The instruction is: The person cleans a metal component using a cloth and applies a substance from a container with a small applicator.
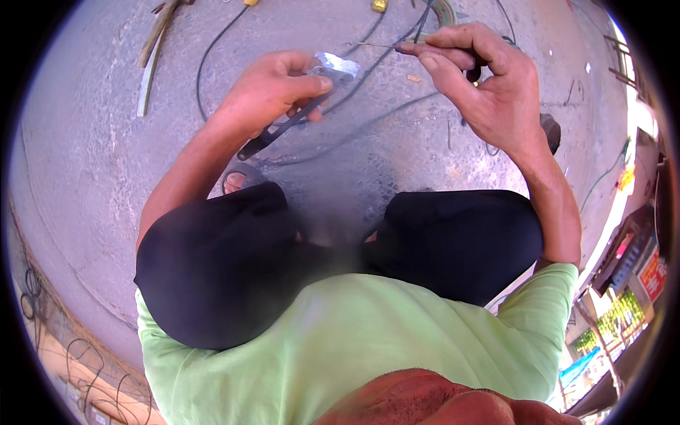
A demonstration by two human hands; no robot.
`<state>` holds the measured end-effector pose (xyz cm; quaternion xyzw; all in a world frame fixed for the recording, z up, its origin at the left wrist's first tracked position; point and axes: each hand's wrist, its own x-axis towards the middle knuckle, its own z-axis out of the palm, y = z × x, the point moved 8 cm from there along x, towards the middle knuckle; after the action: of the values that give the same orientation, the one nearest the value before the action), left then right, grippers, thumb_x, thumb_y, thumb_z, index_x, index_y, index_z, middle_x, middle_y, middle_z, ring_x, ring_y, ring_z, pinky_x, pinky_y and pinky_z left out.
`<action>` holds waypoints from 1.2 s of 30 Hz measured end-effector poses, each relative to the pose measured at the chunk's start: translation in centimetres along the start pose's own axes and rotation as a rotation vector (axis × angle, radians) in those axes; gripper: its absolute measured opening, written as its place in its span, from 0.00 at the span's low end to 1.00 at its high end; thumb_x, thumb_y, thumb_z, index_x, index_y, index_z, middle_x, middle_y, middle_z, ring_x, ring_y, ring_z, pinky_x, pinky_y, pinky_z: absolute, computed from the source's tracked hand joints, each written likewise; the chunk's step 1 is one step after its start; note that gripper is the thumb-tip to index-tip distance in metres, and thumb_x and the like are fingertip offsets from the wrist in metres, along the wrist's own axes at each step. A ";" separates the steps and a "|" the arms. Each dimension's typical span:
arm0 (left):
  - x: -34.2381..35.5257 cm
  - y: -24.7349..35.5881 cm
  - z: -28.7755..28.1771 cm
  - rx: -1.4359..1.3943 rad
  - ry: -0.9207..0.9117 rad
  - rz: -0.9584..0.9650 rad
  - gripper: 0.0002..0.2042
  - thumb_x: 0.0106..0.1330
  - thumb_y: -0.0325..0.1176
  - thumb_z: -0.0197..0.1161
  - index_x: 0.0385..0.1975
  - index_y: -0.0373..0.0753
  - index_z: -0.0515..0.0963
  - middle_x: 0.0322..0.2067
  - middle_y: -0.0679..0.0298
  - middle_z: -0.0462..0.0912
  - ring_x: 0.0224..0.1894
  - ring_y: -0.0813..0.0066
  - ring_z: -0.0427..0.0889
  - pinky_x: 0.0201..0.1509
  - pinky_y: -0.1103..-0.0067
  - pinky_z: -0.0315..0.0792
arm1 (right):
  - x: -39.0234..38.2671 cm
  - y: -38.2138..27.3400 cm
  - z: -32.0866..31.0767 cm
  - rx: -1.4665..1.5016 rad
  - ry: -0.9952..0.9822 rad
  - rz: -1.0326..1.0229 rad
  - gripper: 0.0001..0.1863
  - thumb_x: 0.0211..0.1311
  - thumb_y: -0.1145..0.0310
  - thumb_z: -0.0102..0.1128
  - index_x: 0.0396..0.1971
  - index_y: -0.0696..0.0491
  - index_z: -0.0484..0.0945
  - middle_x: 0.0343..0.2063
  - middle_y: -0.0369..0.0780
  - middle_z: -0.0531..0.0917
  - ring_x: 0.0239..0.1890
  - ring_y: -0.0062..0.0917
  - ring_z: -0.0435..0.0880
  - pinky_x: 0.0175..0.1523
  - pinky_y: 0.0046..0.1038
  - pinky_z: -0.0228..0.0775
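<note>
Both my hands are raised above the grey floor, apart from each other. My left hand (pixel 273 88) is closed around a long, flat, dark-handled tool (pixel 265 142), whose lower end slants down toward my knee. By its fingertips shows a shiny silver piece (pixel 336 64); whether it belongs to the tool I cannot tell. Over on the right, my right hand (pixel 489 81) pinches a slim dark holder (pixel 411 48) between thumb and fingers. A thin metal rod (pixel 374 44) sticks out of it to the left. The exact kind of either tool is unclear.
Dark cables (pixel 202 71) loop across the floor in front of me, one near a yellow connector (pixel 380 6). Wooden and metal strips (pixel 154 64) lie at the far left. My bent knees (pixel 212 262) are below my hands. More wires (pixel 92 368) lie at the lower left.
</note>
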<state>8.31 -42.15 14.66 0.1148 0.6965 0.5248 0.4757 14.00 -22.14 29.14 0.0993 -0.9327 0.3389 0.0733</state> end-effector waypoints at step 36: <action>3.8 -0.8 -0.7 0.084 0.051 -0.119 0.09 0.66 0.29 0.61 0.42 0.31 0.80 0.29 0.60 0.84 0.24 0.74 0.82 0.34 0.79 0.74 | -33.6 21.6 13.3 0.301 -0.086 1.031 0.15 0.60 0.61 0.66 0.41 0.56 0.82 0.29 0.42 0.84 0.32 0.30 0.84 0.43 0.31 0.75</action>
<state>6.06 -40.46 11.93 0.0796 0.7354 0.4685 0.4831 40.62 -9.94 -1.14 -0.3480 -0.8038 0.4566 -0.1559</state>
